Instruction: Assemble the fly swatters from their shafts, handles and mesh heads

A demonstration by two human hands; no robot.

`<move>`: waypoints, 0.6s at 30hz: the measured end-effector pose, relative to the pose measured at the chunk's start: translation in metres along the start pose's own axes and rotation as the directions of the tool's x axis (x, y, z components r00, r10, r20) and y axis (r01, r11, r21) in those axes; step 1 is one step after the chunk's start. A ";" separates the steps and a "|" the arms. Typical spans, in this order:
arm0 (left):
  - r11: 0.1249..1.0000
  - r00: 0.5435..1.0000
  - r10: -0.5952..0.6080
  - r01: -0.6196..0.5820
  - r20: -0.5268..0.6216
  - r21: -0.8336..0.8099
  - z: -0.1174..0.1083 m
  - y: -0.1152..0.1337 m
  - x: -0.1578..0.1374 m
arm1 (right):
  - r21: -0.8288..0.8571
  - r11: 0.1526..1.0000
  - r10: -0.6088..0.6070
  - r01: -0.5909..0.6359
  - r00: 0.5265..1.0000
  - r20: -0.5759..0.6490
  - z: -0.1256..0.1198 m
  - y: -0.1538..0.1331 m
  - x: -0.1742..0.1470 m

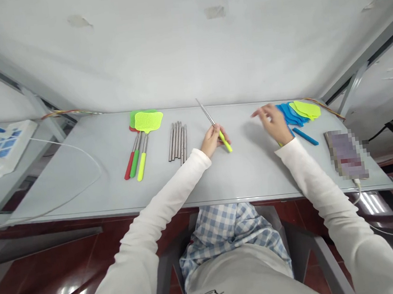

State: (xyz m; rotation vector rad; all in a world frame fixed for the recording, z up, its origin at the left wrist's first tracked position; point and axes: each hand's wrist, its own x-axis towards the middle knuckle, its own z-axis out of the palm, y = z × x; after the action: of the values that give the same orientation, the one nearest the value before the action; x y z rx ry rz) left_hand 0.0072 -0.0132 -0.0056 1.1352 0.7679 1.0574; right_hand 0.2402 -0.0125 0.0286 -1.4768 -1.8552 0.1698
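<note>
Two hands: we have our left hand (212, 140) and right hand (274, 122) over the table (252, 174), apart.
Left grip: our fingers are closed around a yellow handle (226, 144), near the table's middle.
Metal rod: the rod (205, 111) runs from that handle, slanting toward the far left.
Right fingers: loosely spread, pointing left, with nothing seen between them; we cannot tell whether they touch the table.
Beside the right hand: blue swatter heads (295, 117) lie just to its right, with yellow swatter heads (308, 110) partly on top and a blue handle (306, 136) nearer us.
Loose rods: left of our left hand, a row of metal rods (177, 142) lies side by side.
Swatters: farther left, we see a red swatter (129, 165), a green swatter (135, 163) and a yellow swatter (142, 165), heads overlapping at the far end.
Phone: at the far right edge of our things, a pixelated phone (347, 155).
Wall: beyond the table, a white wall (172, 51).
</note>
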 end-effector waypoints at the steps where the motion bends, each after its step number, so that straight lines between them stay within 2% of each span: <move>1: 0.999 0.999 -0.036 0.035 0.014 0.005 -0.002 0.003 0.001 | -0.118 0.989 0.075 -0.084 0.994 -0.080 -0.010 0.018 0.009; 3: 0.996 0.997 -0.074 0.072 0.038 0.056 -0.006 0.009 0.001 | -0.310 0.895 0.265 -0.320 0.942 -0.208 -0.026 0.056 0.024; 5: 0.989 0.996 -0.073 0.066 0.050 0.135 -0.010 0.015 0.001 | -0.373 0.742 0.469 -0.557 0.829 -0.305 -0.036 0.089 0.031; 7: 0.968 0.998 -0.027 0.013 0.051 0.249 -0.015 0.021 0.002 | -0.387 0.634 0.587 -0.670 0.742 -0.323 -0.040 0.110 0.030; 8: 0.948 0.999 0.013 -0.027 0.045 0.318 -0.017 0.023 0.002 | -0.407 0.601 0.616 -0.688 0.723 -0.314 -0.041 0.115 0.028; 10: 0.883 0.994 0.112 -0.108 0.019 0.456 -0.023 0.028 0.002 | -0.459 0.572 0.620 -0.679 0.725 -0.300 -0.042 0.118 0.021; 12: 0.808 0.982 0.188 -0.149 -0.011 0.570 -0.028 0.032 0.002 | -0.494 0.581 0.575 -0.646 0.756 -0.312 -0.042 0.115 0.014; 17: 0.614 0.963 0.263 -0.122 -0.057 0.780 -0.037 0.038 0.003 | -0.561 0.603 0.473 -0.568 0.820 -0.322 -0.047 0.108 0.006; 18: 0.572 0.959 0.278 -0.120 -0.054 0.811 -0.039 0.038 0.003 | -0.587 0.619 0.431 -0.522 0.851 -0.301 -0.049 0.107 0.006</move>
State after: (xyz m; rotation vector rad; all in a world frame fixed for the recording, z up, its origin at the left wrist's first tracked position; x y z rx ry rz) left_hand -0.0366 0.0050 0.0203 1.9680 1.3700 1.0152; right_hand 0.3536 0.0117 0.0104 -2.4020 -1.4117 -0.3701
